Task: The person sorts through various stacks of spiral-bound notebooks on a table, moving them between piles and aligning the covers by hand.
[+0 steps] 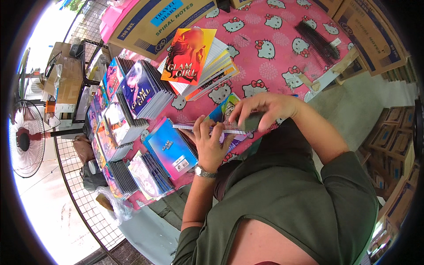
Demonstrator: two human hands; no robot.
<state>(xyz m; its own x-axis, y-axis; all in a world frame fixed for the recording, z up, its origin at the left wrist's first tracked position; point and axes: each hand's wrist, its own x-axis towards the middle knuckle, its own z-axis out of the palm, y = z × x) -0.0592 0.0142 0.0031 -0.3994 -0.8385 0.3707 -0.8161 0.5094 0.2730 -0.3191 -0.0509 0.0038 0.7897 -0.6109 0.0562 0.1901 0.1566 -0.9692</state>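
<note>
My left hand (209,142), with a watch on its wrist, is closed round a thin notebook (234,131) turned nearly edge-on, its white page edges showing. My right hand (266,111) is at that notebook's right end, fingers bent round a dark, greyish piece (253,122) whose kind I cannot make out. Just behind the held pages lies a colourful printed cover (229,107), partly hidden by my right fingers. A blue and pink spiral notebook (171,148) lies face down or cover up, I cannot tell which, beside my left hand.
Stacks of spiral notebooks (140,90) fill the table's left side. Unbound covers and pages (187,55) are piled in front of a carton (154,26). Black spiral binding coils (317,42) lie at the far right of the pink tablecloth (247,48). A fan (25,141) stands left.
</note>
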